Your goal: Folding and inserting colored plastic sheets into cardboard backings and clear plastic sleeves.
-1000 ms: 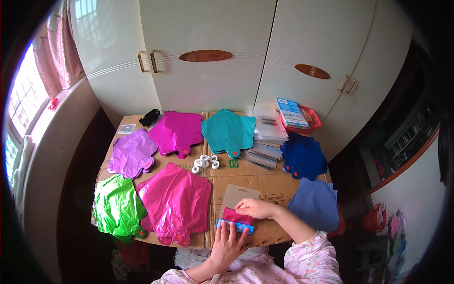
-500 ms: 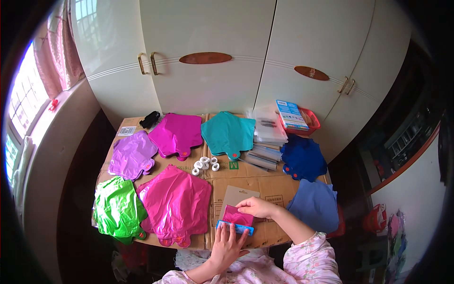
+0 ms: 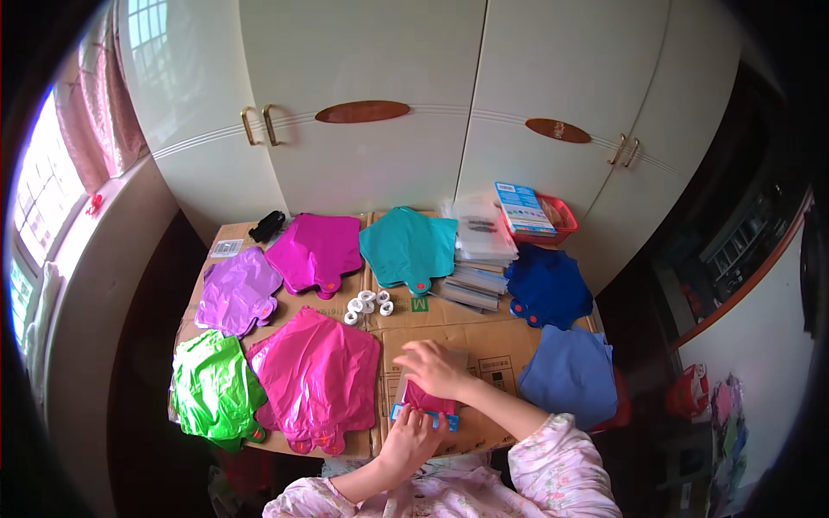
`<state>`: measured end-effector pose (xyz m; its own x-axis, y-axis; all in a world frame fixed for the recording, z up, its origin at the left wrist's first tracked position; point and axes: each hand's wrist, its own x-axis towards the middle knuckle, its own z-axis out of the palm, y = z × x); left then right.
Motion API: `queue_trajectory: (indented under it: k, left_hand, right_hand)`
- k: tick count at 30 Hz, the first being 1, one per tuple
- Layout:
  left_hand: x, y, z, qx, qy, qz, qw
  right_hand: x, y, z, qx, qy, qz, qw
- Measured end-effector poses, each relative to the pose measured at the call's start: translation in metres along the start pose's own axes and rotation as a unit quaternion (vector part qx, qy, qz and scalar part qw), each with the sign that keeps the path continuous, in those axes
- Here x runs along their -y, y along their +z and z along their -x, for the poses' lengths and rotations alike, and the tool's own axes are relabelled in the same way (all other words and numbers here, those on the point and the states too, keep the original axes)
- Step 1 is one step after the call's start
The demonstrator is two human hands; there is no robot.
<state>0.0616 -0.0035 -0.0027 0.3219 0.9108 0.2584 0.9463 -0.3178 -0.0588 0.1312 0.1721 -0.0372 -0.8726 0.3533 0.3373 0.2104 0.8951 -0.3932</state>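
1. One crinkled, shiny green foil pile (image 3: 214, 384).
2. One larger, glossy pink foil pile (image 3: 315, 375).
3. Six small white rings (image 3: 369, 306).
4. Left hand (image 3: 413, 439): fingers pressed on one flat blue strip (image 3: 452, 422); I cannot tell if pinching.
5. One smooth magenta foil piece (image 3: 429, 400) against the strip, between the hands.
6. Right hand (image 3: 438, 373): fingers loosely spread.

Loose pale-pink sleeves (image 3: 557, 459) with small floral print.

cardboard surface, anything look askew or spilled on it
Mildly askew: the grey flat packets fan out unevenly beside the teal foil stack, and the blue-and-white packet lies slanted across the red basket, overhanging its edge. I see nothing spilled.
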Motion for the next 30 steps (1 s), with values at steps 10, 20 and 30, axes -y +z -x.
queue_trajectory:
  k: [10,20,30]
  left_hand:
    - [0.000,0.007,-0.002,-0.032,-0.010,-0.034,0.999]
    - [0.003,0.014,-0.008,0.000,0.031,-0.068,0.997]
    - [0.003,0.003,-0.019,0.029,0.036,-0.056,0.997]
  right_hand:
    - [0.007,0.004,-0.002,-0.100,-0.092,0.075,0.988]
    - [-0.026,-0.027,0.006,-0.095,-0.219,0.196,0.951]
    - [-0.211,-0.117,-0.072,-0.102,0.165,0.271,0.943]
